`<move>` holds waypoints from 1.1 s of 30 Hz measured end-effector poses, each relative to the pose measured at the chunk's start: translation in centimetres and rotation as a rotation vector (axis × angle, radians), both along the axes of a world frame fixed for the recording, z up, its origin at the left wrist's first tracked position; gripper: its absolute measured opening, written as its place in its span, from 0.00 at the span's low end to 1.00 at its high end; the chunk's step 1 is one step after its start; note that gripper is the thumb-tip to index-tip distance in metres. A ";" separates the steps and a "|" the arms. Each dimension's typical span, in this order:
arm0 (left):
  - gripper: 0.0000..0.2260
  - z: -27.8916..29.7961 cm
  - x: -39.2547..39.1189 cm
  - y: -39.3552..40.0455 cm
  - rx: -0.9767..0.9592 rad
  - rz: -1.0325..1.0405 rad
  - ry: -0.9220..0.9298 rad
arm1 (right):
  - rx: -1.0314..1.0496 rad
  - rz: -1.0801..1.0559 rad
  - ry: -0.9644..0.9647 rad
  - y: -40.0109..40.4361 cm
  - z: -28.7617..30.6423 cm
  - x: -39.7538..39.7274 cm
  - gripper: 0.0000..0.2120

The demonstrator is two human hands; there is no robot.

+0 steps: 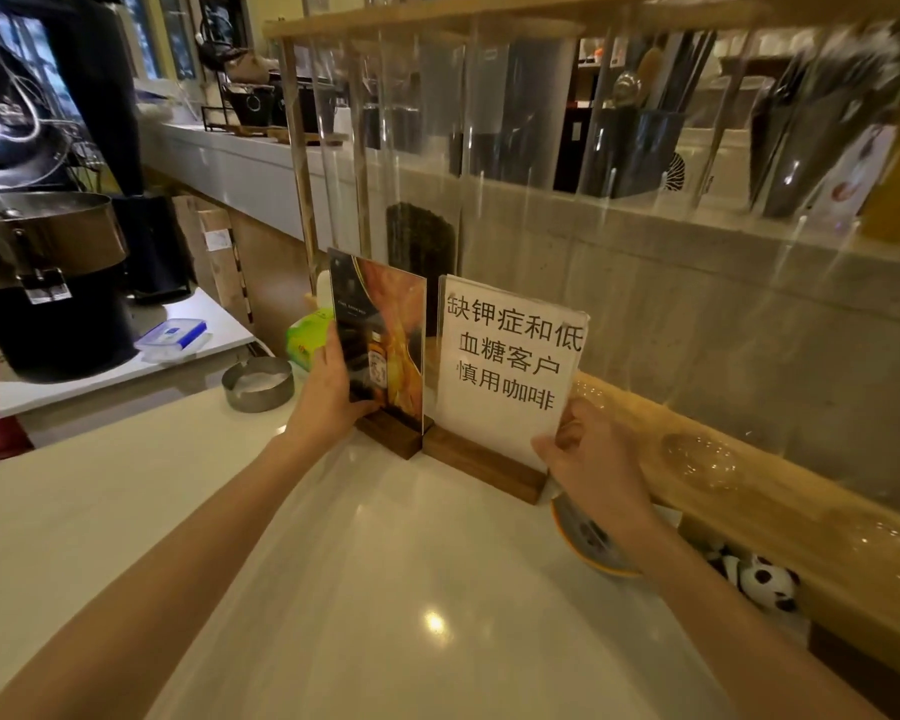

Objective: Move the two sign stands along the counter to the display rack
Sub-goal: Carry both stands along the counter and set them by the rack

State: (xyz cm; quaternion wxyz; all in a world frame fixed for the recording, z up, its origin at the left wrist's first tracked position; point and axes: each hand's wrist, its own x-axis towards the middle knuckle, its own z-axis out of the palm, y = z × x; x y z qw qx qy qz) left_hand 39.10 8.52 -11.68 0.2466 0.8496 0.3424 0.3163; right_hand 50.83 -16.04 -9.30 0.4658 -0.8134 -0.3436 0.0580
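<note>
Two acrylic sign stands on dark wooden bases stand side by side on the pale counter [385, 589]. The left stand [385, 324] carries a dark and orange bottle picture; my left hand [328, 392] grips its left edge. The right stand [510, 356] holds a white sheet with black Chinese text; my right hand [588, 454] grips its lower right corner. Directly behind them rises the display rack [489, 122], tall clear tubes in a light wooden frame, one tube partly filled with dark beans. Both bases rest on the counter, touching each other.
A metal ashtray [257, 383] and a green tissue pack [307, 337] sit left of the stands. A bowl [588, 548] and a panda toy [759, 582] lie under the wooden ledge at right. A coffee roaster [48, 283] and a blue-lidded box [175, 337] stand at left.
</note>
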 end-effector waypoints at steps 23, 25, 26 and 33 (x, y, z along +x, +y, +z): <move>0.46 0.5 3.6 -2.6 -0.023 0.001 0.059 | 0.030 -0.007 -0.011 -0.5 1.3 1.4 0.18; 0.46 0.6 3.5 -3.2 -0.035 0.003 0.105 | 0.125 -0.003 -0.010 -0.3 2.9 1.6 0.19; 0.46 0.6 3.5 -3.5 -0.045 0.000 0.118 | 0.178 0.006 -0.004 -0.2 3.9 1.7 0.20; 0.36 1.5 2.6 -4.6 -0.095 -0.029 0.252 | 0.146 0.123 -0.374 3.1 11.4 2.5 0.17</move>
